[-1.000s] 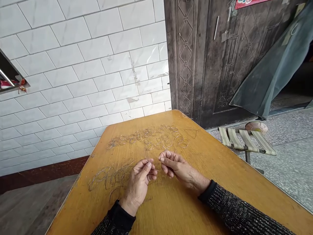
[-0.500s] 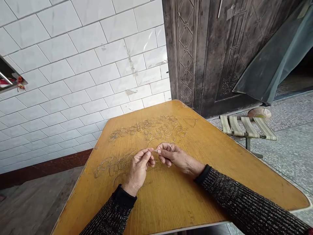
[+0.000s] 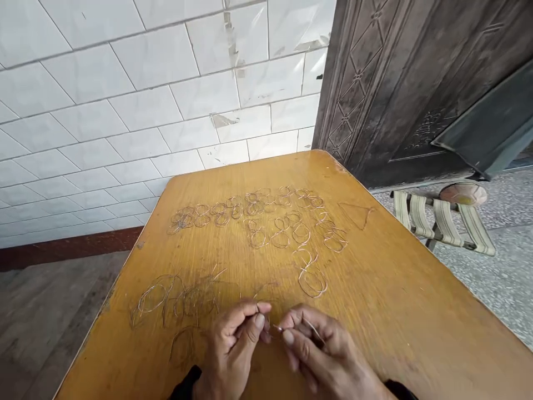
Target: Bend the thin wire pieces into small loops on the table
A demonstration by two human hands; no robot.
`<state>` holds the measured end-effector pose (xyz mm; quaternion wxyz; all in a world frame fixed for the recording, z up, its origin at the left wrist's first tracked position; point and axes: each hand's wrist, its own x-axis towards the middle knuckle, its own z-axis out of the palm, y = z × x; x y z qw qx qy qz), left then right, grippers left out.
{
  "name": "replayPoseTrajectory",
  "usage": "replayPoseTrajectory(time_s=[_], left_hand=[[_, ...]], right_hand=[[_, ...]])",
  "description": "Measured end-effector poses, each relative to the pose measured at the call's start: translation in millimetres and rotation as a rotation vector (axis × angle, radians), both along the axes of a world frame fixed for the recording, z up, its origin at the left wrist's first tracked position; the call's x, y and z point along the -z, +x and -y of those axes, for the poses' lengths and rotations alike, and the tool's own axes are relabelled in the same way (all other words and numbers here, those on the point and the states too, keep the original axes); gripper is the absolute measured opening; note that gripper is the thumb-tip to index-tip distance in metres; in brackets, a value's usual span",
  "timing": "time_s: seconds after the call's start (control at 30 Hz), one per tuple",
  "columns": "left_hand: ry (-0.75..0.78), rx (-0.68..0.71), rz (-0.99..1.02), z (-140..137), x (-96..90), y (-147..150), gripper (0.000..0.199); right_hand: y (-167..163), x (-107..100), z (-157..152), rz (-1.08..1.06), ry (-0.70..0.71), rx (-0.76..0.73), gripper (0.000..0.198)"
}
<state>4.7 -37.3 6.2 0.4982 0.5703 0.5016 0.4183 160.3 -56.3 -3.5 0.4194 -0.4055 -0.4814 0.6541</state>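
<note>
Right hand: thumb and forefinger clamped on a thin wire, tip toward my left; pinching near the end probably steadies it.
Left hand: at the right's 9 o'clock, apart from it, fingertips nearly together; whether they grip wire, I can't tell.
Wire loops: 12 o'clock on the bench, in rough rows, perhaps against tangling.
Loose wires: 10 o'clock, likely kept within reach.
Hard to see: wire inside my right fingers; sleeves, mostly cut off.
</note>
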Motion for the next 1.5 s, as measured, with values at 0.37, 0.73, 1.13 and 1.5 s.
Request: replayPoseTrajectory(time_s=[0.37, 0.73, 1.13, 1.5], left_hand=[[0.075, 0.042, 0.097, -13, 1.9, 3, 0.023], [0.002, 0.147, 0.324, -15, 5.5, 6, 0.028], [-0.136, 0.160, 0.404, -17, 11.8, 5, 0.034], [-0.241, 0.233, 0.531, -19, 13.1, 2, 0.025]], right_hand=[[1, -2, -21, 0.050, 0.161, 0.109, 0.031], [5, 3, -34, -0.127, 0.153, 0.114, 0.023], [6, 13, -32, -0.088, 0.155, 0.116, 0.025], [4, 8, -28, -0.076, 0.145, 0.059, 0.020]])
